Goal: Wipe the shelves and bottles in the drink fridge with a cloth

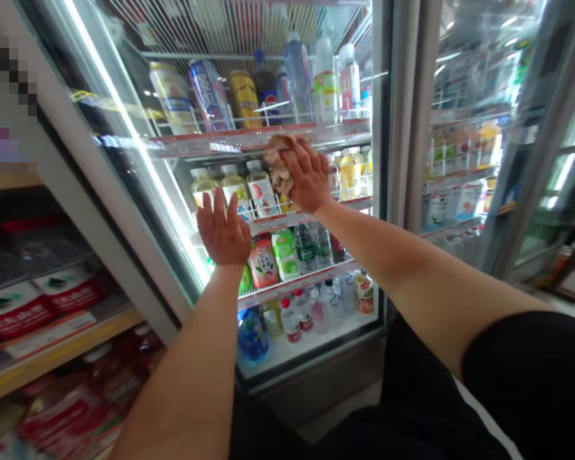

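My left hand (224, 229) lies flat and open against the glass door (182, 96) of a drinks fridge, fingers stretched upward. My right hand (307, 174) presses a crumpled beige cloth (278, 161) against the same glass, higher and to the right. The cloth bunches under my palm and fingers. Behind the glass stand bottles and cans (249, 96) on wire shelves.
The fridge door frame (395, 128) runs down the right side, with a second glass-door fridge (464, 160) beyond it. On the left, wooden shelves (52, 351) carry red packaged goods. The floor shows at lower right.
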`<state>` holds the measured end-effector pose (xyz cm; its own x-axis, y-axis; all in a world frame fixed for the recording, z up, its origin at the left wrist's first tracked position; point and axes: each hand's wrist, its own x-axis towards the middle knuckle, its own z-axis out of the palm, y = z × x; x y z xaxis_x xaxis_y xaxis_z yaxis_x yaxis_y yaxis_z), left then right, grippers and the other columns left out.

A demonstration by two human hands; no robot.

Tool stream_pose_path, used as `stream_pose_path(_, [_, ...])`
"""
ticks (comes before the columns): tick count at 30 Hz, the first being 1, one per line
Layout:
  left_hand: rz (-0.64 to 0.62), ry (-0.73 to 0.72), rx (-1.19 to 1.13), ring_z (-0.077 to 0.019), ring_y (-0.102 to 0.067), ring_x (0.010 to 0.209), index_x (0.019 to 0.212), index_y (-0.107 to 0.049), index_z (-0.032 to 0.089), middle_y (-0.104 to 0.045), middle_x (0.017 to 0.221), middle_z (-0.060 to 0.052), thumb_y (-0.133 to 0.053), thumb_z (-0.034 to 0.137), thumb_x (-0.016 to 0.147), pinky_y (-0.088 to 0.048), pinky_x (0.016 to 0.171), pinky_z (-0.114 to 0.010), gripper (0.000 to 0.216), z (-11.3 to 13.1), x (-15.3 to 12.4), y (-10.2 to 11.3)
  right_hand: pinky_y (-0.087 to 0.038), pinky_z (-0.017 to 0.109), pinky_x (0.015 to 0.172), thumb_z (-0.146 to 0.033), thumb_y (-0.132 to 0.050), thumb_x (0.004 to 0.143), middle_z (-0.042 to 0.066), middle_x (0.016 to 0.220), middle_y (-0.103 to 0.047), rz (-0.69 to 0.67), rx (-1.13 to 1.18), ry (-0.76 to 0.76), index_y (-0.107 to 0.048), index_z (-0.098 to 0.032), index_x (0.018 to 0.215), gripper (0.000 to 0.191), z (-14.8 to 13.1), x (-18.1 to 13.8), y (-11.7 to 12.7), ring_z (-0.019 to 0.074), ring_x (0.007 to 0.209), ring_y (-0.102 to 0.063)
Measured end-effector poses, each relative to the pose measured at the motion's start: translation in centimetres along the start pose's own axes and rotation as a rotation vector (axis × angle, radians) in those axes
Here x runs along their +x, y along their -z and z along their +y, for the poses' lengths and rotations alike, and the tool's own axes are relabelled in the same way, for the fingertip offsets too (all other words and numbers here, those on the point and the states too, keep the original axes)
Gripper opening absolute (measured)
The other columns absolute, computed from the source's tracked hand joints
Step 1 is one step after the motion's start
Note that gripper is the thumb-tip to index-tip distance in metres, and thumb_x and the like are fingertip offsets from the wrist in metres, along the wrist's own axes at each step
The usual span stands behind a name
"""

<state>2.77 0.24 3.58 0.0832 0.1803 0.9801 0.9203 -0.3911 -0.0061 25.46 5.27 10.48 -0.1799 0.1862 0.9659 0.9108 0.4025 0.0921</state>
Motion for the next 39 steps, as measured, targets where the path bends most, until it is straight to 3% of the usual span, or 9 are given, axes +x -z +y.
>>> stream_pose_path(3, [-0.006,0.010,-0.035,-0.0280,-0.014,0.158,0.149,-0.048,0.019,-0.035,0.164,-0.011,-0.047,0.029,0.095,-0.008,0.129,-0.053,0.054,0.1,0.1,0.1,-0.020,0.057,0.123,-0.039,-0.040,0.097,0.008,0.163,-0.037,-0.042,0.011,0.134,-0.043,-0.023,0.153,0.058,-0.3,-0.9,0.2,0.0319,0.153,-0.025])
stream_pose_path(5, [0.010,0.004,-0.029,-0.0280,-0.016,0.157,0.148,-0.048,0.019,-0.036,0.164,-0.011,-0.046,0.029,0.095,-0.009,0.129,-0.054,0.054,0.1,0.1,0.0,-0.020,0.057,0.123,-0.041,-0.040,0.098,0.008,0.162,-0.038,-0.016,0.027,0.128,-0.041,-0.025,0.154,0.058,-0.3,-1.1,-0.1,0.0317,0.154,-0.024])
stream_pose_path(11, [0.018,0.014,-0.032,-0.0290,-0.017,0.157,0.147,-0.050,0.017,-0.038,0.162,-0.013,-0.049,0.028,0.094,-0.009,0.129,-0.053,0.054,0.2,0.0,0.0,-0.026,0.062,0.118,-0.035,-0.035,0.099,0.014,0.160,-0.038,0.177,0.045,-0.272,-0.039,-0.015,0.155,0.060,-0.2,-0.3,-1.2,0.0359,0.152,-0.026])
stream_pose_path(13, [0.018,0.013,-0.037,-0.0289,-0.017,0.157,0.147,-0.050,0.017,-0.037,0.162,-0.013,-0.048,0.028,0.094,-0.009,0.129,-0.053,0.054,0.3,0.0,0.1,-0.027,0.058,0.119,-0.036,-0.038,0.098,0.014,0.161,-0.038,0.190,0.047,-0.326,-0.044,-0.014,0.152,0.059,-0.2,-0.3,-1.3,0.0359,0.150,-0.028])
stream_pose_path(20, [0.007,-0.002,-0.018,-0.0281,-0.016,0.157,0.147,-0.049,0.017,-0.037,0.162,-0.013,-0.045,0.028,0.095,-0.010,0.129,-0.054,0.053,0.2,-0.1,0.1,-0.024,0.059,0.120,-0.033,-0.040,0.097,0.009,0.160,-0.040,0.040,-0.004,-0.019,-0.044,-0.024,0.153,0.057,-0.6,-1.8,-1.0,0.0338,0.152,-0.026])
stream_pose_path(30, [0.016,-0.026,-0.008,-0.0264,-0.016,0.158,0.149,-0.048,0.018,-0.036,0.163,-0.012,-0.043,0.027,0.097,-0.011,0.129,-0.054,0.053,-0.2,-0.3,-0.1,-0.027,0.056,0.117,-0.035,-0.044,0.093,0.011,0.160,-0.041,0.146,0.073,-0.182,-0.050,-0.022,0.148,0.056,-0.6,-1.6,-1.3,0.0323,0.149,-0.032])
stream_pose_path(36, [0.001,0.015,-0.019,-0.0261,-0.016,0.158,0.147,-0.050,0.017,-0.038,0.162,-0.013,-0.046,0.028,0.095,-0.009,0.129,-0.053,0.053,0.0,-0.3,0.0,-0.023,0.056,0.120,-0.040,-0.043,0.097,0.008,0.160,-0.041,0.012,0.029,0.017,-0.048,-0.026,0.150,0.056,-0.7,-2.5,-1.0,0.0317,0.151,-0.029])
stream_pose_path(39, [-0.002,0.014,0.000,-0.0254,-0.015,0.158,0.147,-0.049,0.017,-0.037,0.163,-0.013,-0.044,0.028,0.096,-0.010,0.129,-0.053,0.053,0.3,-0.3,0.1,-0.024,0.054,0.120,-0.045,-0.043,0.097,0.007,0.160,-0.042,0.009,0.035,0.043,-0.050,-0.028,0.148,0.054,-0.7,-2.6,-1.0,0.0297,0.149,-0.032])
